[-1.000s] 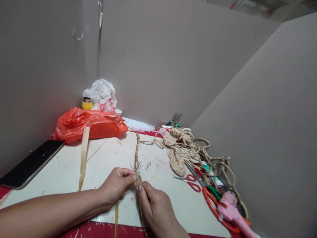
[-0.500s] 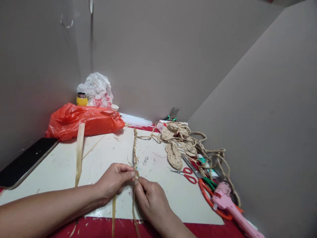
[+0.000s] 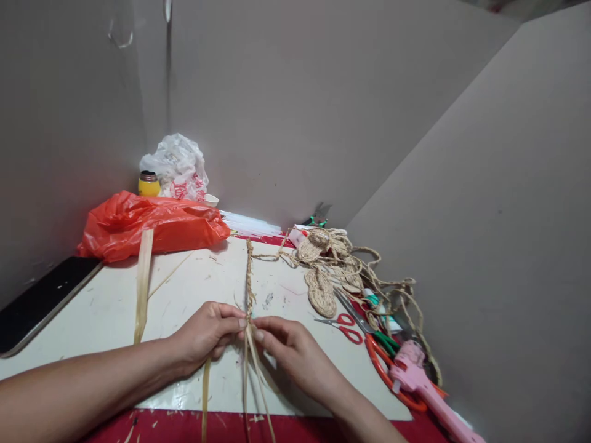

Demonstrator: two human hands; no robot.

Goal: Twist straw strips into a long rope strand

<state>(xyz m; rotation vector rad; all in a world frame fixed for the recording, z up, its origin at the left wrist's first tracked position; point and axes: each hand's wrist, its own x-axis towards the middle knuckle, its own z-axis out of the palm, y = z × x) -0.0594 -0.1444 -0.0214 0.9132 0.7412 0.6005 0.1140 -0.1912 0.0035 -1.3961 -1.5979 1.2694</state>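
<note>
A braided straw cord runs away from me across the white board toward a heap of woven straw pieces. My left hand pinches the near end of the braid, fingers closed on it. My right hand meets it there, fingertips pressed on the loose straw strands that trail down toward me over the red table edge.
A flat straw strip lies at the left, beside a red plastic bag, a white bag and a yellow jar. A dark phone sits far left. Small red scissors, orange shears and a pink glue gun lie right. Cardboard walls enclose the table.
My right hand has turned flatter and slid slightly right, and the loose strands now fan out below the pinch. The left hand keeps its grip. The view shifted a little.
</note>
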